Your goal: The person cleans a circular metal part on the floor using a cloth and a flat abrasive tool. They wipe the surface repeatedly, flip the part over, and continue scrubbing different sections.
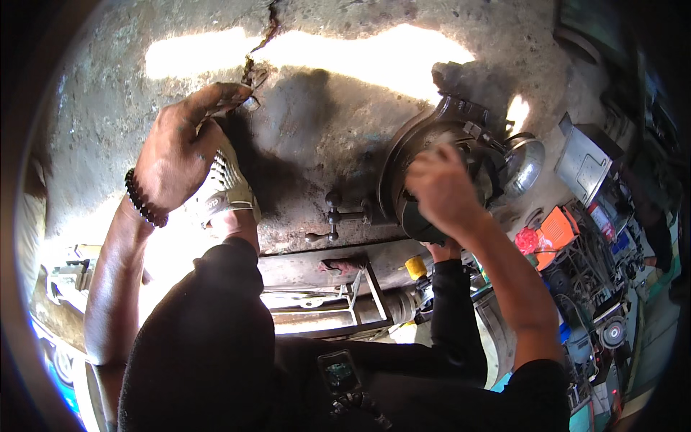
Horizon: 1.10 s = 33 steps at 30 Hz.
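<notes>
My left hand [180,140], with a dark beaded bracelet at the wrist, hangs over my light-coloured shoe [230,183]. Its fingers reach out to the right above the concrete floor, and no held thing shows in them. A small shiny bit lies by the fingertips, too small to name. My right hand [445,187] is over a dark, round metal housing [392,169] with a thick rim. Motion smears its fingers, so what they hold, if anything, cannot be made out. Part of the housing's inside is hidden behind this hand.
A T-shaped metal piece [332,218] lies left of the housing. To its right stand a shiny metal bowl [527,165] and a grey metal box [584,162]. Farther right, an orange case [558,234] sits among crowded tools. A metal frame [371,291] lies near my legs. A crack [270,32] crosses the floor.
</notes>
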### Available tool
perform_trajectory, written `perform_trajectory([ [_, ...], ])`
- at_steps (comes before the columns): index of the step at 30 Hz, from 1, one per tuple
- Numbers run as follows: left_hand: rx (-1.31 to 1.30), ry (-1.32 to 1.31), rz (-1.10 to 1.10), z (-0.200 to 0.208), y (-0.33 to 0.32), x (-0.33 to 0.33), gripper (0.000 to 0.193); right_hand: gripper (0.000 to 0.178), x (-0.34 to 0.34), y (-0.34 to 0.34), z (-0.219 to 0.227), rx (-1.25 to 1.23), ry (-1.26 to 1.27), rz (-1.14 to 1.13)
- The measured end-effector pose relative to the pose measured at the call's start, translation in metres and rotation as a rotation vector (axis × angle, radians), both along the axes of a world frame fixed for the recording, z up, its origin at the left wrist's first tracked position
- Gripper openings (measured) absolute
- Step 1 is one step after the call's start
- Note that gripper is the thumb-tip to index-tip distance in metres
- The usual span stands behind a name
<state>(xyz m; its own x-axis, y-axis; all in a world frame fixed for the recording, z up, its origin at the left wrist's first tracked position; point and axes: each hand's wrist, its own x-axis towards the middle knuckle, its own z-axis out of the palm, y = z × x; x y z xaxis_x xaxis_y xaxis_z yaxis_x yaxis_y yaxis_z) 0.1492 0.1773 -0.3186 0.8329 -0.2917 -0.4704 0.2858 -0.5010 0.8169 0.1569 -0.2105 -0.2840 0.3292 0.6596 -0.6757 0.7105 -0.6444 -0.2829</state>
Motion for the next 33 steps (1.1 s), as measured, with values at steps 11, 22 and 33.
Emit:
perform_trajectory([
  [11, -0.003, 0.04, -0.02, 0.004, -0.002, 0.005, 0.053, 0.025, 0.026, -0.013, -0.002, -0.031, -0.111, -0.184],
  [22, -0.011, 0.024, 0.02, 0.004, -0.002, 0.005, 0.053, 0.029, 0.027, -0.007, 0.0, -0.098, -0.035, -0.123],
  [33, -0.028, 0.045, 0.038, 0.003, 0.0, 0.0, 0.053, 0.026, 0.043, -0.01, 0.003, -0.169, -0.189, -0.137],
])
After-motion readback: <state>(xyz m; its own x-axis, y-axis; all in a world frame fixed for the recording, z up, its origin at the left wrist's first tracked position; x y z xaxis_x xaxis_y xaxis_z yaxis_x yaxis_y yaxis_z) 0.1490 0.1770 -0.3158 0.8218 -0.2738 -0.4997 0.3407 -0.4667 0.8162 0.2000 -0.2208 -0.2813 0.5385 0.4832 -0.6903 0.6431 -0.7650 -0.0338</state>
